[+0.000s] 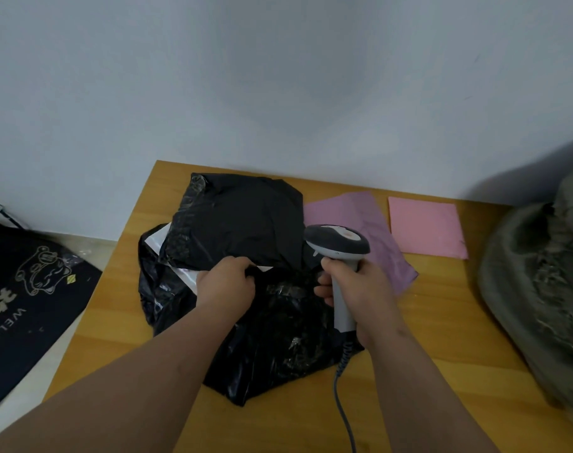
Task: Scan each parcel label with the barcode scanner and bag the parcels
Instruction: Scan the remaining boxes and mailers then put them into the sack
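A black parcel (242, 220) lies on the wooden table (441, 338), its near edge over the mouth of a shiny black plastic bag (278, 348). My left hand (224, 286) grips the bag's rim at the parcel's near edge. A white parcel (185, 276) shows inside the bag at the left. My right hand (353, 289) holds the grey barcode scanner (337, 245) by its handle, head pointing away over the bag. Its coiled cable (342, 380) runs toward me. A purple parcel (370, 233) and a pink parcel (425, 227) lie flat to the right.
A white wall stands close behind the table. A bulky grey-green sack (539, 289) occupies the table's right side. Left of the table, on the floor, lies a dark doormat (27, 295) with a printed design.
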Available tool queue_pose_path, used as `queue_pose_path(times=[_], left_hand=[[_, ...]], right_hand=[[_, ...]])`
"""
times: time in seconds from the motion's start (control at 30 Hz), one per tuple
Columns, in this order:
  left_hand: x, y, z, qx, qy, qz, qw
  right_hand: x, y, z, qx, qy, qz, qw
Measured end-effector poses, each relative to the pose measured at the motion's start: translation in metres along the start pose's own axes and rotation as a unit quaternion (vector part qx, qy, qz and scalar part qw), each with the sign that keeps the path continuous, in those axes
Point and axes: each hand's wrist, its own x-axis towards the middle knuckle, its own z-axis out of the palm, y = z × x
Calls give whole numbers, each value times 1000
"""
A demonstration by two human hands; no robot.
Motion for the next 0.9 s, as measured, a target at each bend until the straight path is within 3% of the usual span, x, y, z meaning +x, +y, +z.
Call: queue_pose_path(times=[0.27, 0.43, 0.6, 0.73, 0.8, 0.9], left_hand=[[-1, 41, -50, -78, 114, 61, 989], [-17, 64, -88, -151, 240, 110, 953], [-47, 67, -90, -162, 286, 216, 919], [-71, 44, -49, -33, 250, 276, 927], [-88, 29, -26, 37, 163, 273, 947], [-113, 10, 6, 97, 21, 184, 978]], right_hand=[[-17, -2, -11, 42, 21, -28, 998], [-44, -10, -20, 67, 74, -88, 991], [-77, -10, -28, 81, 109, -120, 983], [-97, 0, -36, 103, 97, -128, 982], [-104, 7, -39, 107, 88, -121, 983], [-110, 17, -45, 105, 79, -100, 986]])
